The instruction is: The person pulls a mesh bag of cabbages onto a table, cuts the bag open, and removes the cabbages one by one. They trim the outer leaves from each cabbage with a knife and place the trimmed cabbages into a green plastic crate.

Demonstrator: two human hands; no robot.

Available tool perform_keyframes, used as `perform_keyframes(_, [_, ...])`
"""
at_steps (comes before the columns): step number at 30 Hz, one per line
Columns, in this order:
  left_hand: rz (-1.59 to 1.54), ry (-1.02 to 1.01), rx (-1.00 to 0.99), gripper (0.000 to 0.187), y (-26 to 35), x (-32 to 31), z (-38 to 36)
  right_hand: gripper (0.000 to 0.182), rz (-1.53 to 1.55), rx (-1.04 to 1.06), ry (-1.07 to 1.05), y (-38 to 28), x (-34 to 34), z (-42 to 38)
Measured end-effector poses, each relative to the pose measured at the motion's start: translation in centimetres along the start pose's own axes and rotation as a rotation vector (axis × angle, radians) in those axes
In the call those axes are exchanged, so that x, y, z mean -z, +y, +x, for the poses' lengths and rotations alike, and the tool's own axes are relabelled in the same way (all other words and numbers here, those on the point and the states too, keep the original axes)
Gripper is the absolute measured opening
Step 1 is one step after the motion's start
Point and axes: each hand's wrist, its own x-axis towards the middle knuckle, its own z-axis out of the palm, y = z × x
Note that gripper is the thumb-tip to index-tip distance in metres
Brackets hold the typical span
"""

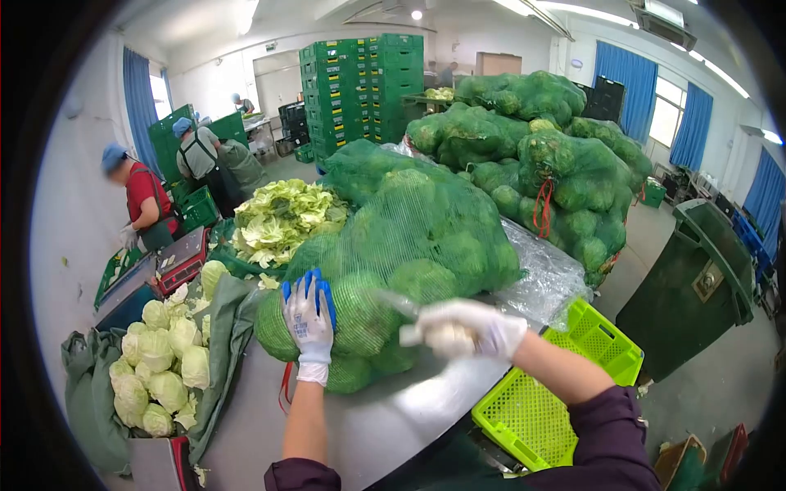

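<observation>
A green mesh sack of cabbages lies on the metal table in front of me. My left hand, in a white glove with blue on it, presses flat against the near left end of the sack, fingers stretched out. Closed around a handle, my white-gloved right hand is blurred by motion. From it a knife points left, its smeared blade overlapping the netting in this view. A red tie hangs below the sack by my left wrist.
Left are trimmed cabbages in a green cloth sack and loose leaves. More mesh sacks are piled behind. A lime crate and dark green bin stand right. Two people work at the far left; crates are stacked behind.
</observation>
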Motion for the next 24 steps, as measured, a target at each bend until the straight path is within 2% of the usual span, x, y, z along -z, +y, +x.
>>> perform_keyframes(1, [0.013, -0.009, 0.004, 0.034, -0.2, -0.2, -0.1, 0.028, -0.014, 0.002, -0.003, 0.3, -0.7, -0.7])
perform_keyframes(4, [-0.014, -0.025, 0.007, 0.033, -0.3, -0.2, 0.0, 0.020, -0.926, 0.732, 0.600, 1.8, -2.5, -2.7])
perform_keyframes(5, [-0.024, -0.022, 0.005, 0.032, 0.0, 0.0, 0.0, 0.014, -1.316, 1.004, 0.827, -0.5, 0.7, -2.3])
perform_keyframes(6, [-0.019, -0.017, -0.003, 0.032, -0.1, 0.0, 0.1, 0.010, -1.912, 1.056, 1.087, -3.2, 3.0, -3.2])
perform_keyframes(7, [-0.028, 0.001, -0.014, 0.032, -0.1, -0.1, -0.1, 0.010, -2.158, 1.037, 1.117, -5.2, 4.9, -4.0])
perform_keyframes(8, [-0.038, 0.021, -0.026, 0.031, -0.2, -0.2, -0.2, 0.011, -2.285, 0.917, 1.165, -6.7, 6.8, -4.1])
perform_keyframes(10, [-0.057, 0.001, -0.016, 0.031, -0.8, -0.5, -0.4, 0.009, -2.335, 0.806, 1.136, -8.8, 8.9, -3.9])
perform_keyframes(13, [-0.087, -0.023, -0.024, 0.033, -2.2, -1.3, -1.2, 0.007, -2.325, 0.837, 1.177, -12.1, 15.9, -4.1])
perform_keyframes(15, [-0.079, -0.042, -0.019, 0.034, -2.4, -1.4, -1.3, 0.004, -2.359, 0.870, 1.315, -13.2, 22.0, -6.8])
perform_keyframes(16, [-0.065, -0.048, -0.003, 0.035, -2.4, -1.1, -1.2, 0.006, -2.250, 0.737, 1.438, -12.9, 24.2, -9.8])
perform_keyframes(18, [-0.145, -0.078, -0.048, 0.036, -2.0, -1.0, -0.2, 0.010, -2.218, 0.613, 1.635, -11.8, 27.9, -14.6])
perform_keyframes(19, [-0.124, -0.051, -0.064, 0.037, -2.5, -1.3, -0.3, 0.010, -2.173, 0.431, 1.709, -11.2, 27.1, -16.1])
perform_keyframes(22, [-0.108, -0.049, -0.055, 0.039, -2.0, -1.0, -0.7, 0.008, -2.228, 0.673, 1.605, -10.8, 24.2, -14.5])
perform_keyframes(24, [-0.137, -0.037, -0.056, 0.040, -1.7, -0.8, -0.6, 0.005, -2.274, 0.962, 1.372, -11.3, 21.4, -10.4])
